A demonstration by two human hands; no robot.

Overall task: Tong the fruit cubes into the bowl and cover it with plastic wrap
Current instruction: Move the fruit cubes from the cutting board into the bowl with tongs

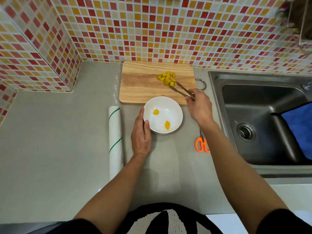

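Landmark: the white bowl (163, 115) on the grey surface (50, 149). Left of the bowl lies the plastic wrap roll (115, 141). The left hand (141, 134) cups the bowl's left wall, fingers together. Two fruit cubes (167, 125) lie inside the bowl. Behind it, the cutting board (138, 85) carries the remaining cubes (166, 77). Right of the bowl, the right hand (199, 107) pinches the tongs (181, 90), their tips at one cube. Orange scissors (201, 144) lie further right.

Grey worktop (50, 132) with a wooden board (143, 85) at the back edge. A white bowl (175, 107) touches the board's front edge, a wrap roll (115, 141) lies just left of it, and orange scissors (201, 144) are by the sink-side edge.
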